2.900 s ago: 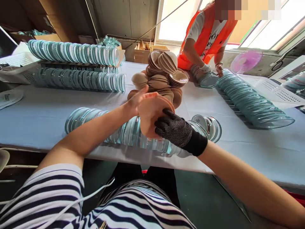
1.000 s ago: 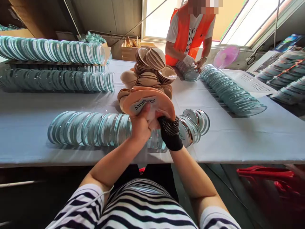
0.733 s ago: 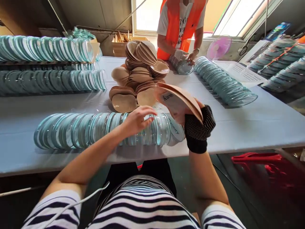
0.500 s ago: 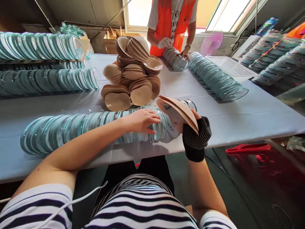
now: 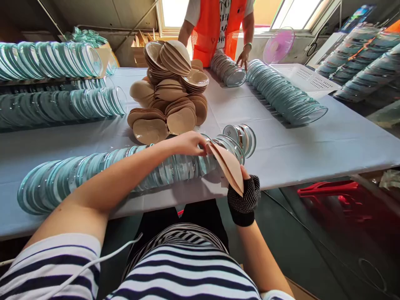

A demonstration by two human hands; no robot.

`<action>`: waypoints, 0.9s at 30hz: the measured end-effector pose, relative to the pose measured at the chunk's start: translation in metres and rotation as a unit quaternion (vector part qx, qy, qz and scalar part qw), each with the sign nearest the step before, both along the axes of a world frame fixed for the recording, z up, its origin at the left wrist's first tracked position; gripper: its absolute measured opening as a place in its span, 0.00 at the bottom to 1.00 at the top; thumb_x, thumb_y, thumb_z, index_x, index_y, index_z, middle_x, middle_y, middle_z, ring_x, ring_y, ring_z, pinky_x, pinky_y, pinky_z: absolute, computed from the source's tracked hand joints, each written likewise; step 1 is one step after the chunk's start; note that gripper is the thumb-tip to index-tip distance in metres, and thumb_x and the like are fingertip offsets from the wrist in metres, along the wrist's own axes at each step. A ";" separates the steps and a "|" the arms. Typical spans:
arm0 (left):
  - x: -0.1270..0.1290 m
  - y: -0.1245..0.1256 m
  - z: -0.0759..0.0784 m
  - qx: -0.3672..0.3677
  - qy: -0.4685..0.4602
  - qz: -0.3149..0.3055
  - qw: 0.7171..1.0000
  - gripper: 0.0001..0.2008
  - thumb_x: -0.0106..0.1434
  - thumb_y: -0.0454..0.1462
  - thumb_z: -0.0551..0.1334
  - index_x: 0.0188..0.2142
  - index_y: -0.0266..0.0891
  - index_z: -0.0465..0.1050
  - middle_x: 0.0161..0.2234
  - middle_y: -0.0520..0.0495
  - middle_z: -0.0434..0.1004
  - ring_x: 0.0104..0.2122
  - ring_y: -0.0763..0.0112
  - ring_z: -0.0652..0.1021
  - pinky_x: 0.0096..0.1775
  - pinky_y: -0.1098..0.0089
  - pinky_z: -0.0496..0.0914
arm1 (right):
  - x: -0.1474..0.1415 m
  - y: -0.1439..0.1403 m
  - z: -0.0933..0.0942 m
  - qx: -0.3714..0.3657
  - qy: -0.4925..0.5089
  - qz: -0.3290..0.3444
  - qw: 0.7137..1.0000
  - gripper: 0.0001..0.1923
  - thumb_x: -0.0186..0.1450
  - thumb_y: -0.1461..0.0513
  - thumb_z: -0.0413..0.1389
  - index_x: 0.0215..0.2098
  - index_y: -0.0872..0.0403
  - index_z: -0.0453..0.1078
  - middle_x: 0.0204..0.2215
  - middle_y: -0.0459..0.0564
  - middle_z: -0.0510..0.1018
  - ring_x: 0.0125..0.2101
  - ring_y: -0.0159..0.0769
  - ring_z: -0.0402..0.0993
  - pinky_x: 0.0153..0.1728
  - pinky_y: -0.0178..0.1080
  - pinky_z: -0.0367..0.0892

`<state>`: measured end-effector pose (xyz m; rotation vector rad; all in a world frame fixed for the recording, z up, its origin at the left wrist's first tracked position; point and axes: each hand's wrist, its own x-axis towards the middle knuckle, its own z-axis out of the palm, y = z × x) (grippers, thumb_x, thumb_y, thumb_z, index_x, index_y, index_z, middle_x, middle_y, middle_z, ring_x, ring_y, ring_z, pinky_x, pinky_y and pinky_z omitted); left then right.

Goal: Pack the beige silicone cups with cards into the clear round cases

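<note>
A beige stick-on bra [image 5: 227,166], folded so its two cups lie together, is held at a slant above the near table edge. My right hand [image 5: 244,199], in a black dotted fingerless glove, grips its lower right side. At its upper left tip, the bare fingers of my left hand [image 5: 190,144] are closed in a pinch. Beneath my left forearm runs a long row of nested clear plastic shells [image 5: 71,175]. A few separate shells with dark print [image 5: 240,139] stand just beyond the bra.
Piled beige bra cups [image 5: 170,89] stand mid-table. More rows of clear shells [image 5: 284,93] lie right, and others [image 5: 62,104] at left. Across the table is a person in an orange vest [image 5: 215,33], a hand by a shell row. A white perforated tray [image 5: 304,79] sits behind.
My left hand has gone from resting open on the shell row to pinching the bra's tip. My right hand and the bra have come lower and left. The co-worker's gloved hand has left sight.
</note>
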<state>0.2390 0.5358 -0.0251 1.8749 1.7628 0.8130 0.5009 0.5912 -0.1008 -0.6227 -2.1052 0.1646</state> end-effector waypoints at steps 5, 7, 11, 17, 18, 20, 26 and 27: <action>-0.002 -0.002 0.000 0.031 0.012 0.039 0.999 0.04 0.50 0.36 0.67 0.27 0.39 0.78 0.30 0.48 0.78 0.32 0.66 0.75 0.38 0.69 0.65 | 0.009 -0.013 -0.010 -0.015 -0.070 -0.002 0.997 0.28 0.66 0.65 0.50 0.65 0.49 0.60 0.37 0.57 0.77 0.32 0.48 0.77 0.32 0.46 0.74; 0.000 -0.003 -0.003 0.051 0.047 0.047 0.996 0.05 0.50 0.35 0.67 0.29 0.39 0.76 0.30 0.48 0.76 0.32 0.66 0.74 0.38 0.69 0.65 | 0.010 -0.016 -0.008 -0.018 -0.084 -0.010 0.996 0.27 0.66 0.65 0.50 0.64 0.51 0.62 0.37 0.57 0.78 0.31 0.48 0.77 0.31 0.45 0.74; -0.002 -0.009 -0.003 0.095 0.079 0.059 0.991 0.12 0.51 0.41 0.70 0.34 0.38 0.75 0.38 0.43 0.73 0.38 0.62 0.74 0.42 0.66 0.68 | 0.011 -0.017 0.001 -0.032 -0.080 -0.025 0.996 0.24 0.68 0.62 0.52 0.62 0.54 0.65 0.42 0.60 0.79 0.35 0.48 0.79 0.35 0.45 0.75; -0.005 -0.018 0.012 -0.154 0.112 0.075 0.979 0.52 0.50 0.58 0.66 0.68 0.39 0.53 0.68 0.35 0.54 0.65 0.50 0.62 0.63 0.60 0.58 | 0.010 -0.025 0.021 -0.056 -0.147 -0.032 0.987 0.25 0.69 0.61 0.49 0.63 0.55 0.63 0.49 0.59 0.79 0.38 0.46 0.81 0.36 0.42 0.76; -0.004 -0.018 0.015 -0.205 0.121 0.064 0.969 0.56 0.50 0.60 0.65 0.70 0.37 0.46 0.70 0.35 0.50 0.66 0.49 0.60 0.63 0.60 0.58 | 0.007 -0.027 0.027 -0.059 -0.169 -0.029 0.983 0.25 0.69 0.60 0.49 0.63 0.54 0.63 0.50 0.59 0.79 0.37 0.45 0.81 0.36 0.42 0.76; -0.001 -0.015 0.020 -0.253 0.136 0.052 0.956 0.62 0.48 0.62 0.64 0.71 0.34 0.40 0.70 0.33 0.50 0.65 0.46 0.62 0.62 0.60 0.60 | -0.003 -0.030 0.039 -0.067 -0.223 -0.011 0.972 0.27 0.68 0.59 0.49 0.65 0.55 0.62 0.51 0.59 0.78 0.37 0.44 0.80 0.36 0.41 0.76; -0.002 -0.010 0.020 -0.231 0.146 0.066 0.960 0.61 0.45 0.60 0.66 0.71 0.36 0.46 0.62 0.34 0.67 0.59 0.44 0.71 0.55 0.60 0.67 | -0.058 -0.015 0.069 -0.122 -0.344 0.007 0.931 0.25 0.66 0.62 0.50 0.61 0.53 0.66 0.50 0.58 0.79 0.41 0.46 0.80 0.37 0.42 0.73; -0.003 -0.011 0.019 -0.229 0.135 0.062 0.962 0.62 0.44 0.60 0.67 0.71 0.34 0.45 0.61 0.33 0.68 0.58 0.45 0.72 0.54 0.61 0.68 | -0.066 -0.011 0.070 -0.127 -0.349 0.016 0.928 0.23 0.67 0.62 0.50 0.59 0.54 0.67 0.48 0.58 0.79 0.41 0.45 0.79 0.38 0.41 0.73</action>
